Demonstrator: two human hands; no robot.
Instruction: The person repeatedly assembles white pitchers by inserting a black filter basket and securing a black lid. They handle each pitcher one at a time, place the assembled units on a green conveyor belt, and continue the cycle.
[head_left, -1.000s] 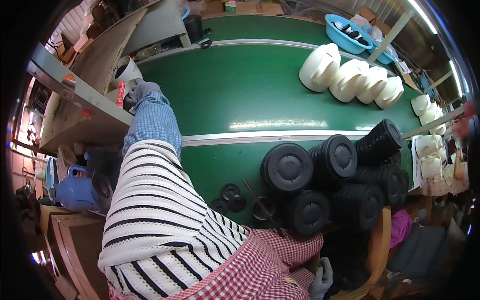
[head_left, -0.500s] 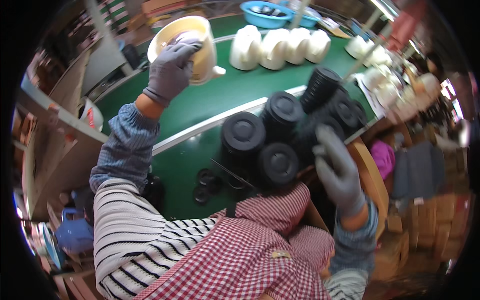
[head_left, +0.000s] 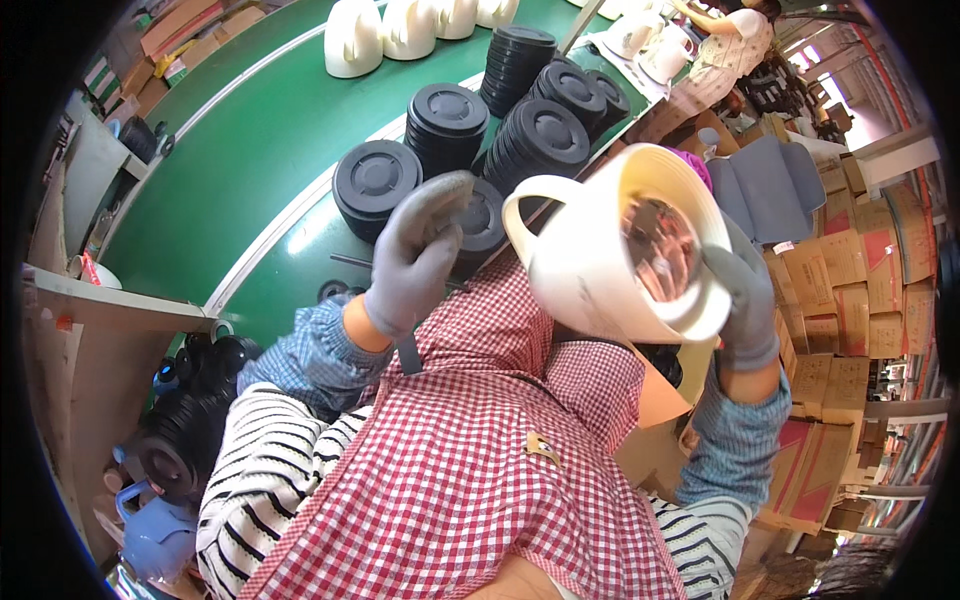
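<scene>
My right hand, in a grey glove, grips a cream plastic jug by one end. The jug lies tilted in front of my chest, its loop handle pointing left and its wide opening turned up to the right. Inside it a shiny round surface shows reddish reflections. My left hand, also gloved, hovers empty in front of the stacked black round lids, with its fingers loosely bent and the thumb apart from them. Some fingers of the right hand are hidden behind the jug.
Several cream jugs stand along the far side of the green table. Black rings lie near its front edge. An open cardboard box is below the jug. At the far right a person stands near more jugs.
The jug has come from the far left, where my left hand held it, to the right front, into my right hand. My left hand has let go and drawn back; my view has turned right.
</scene>
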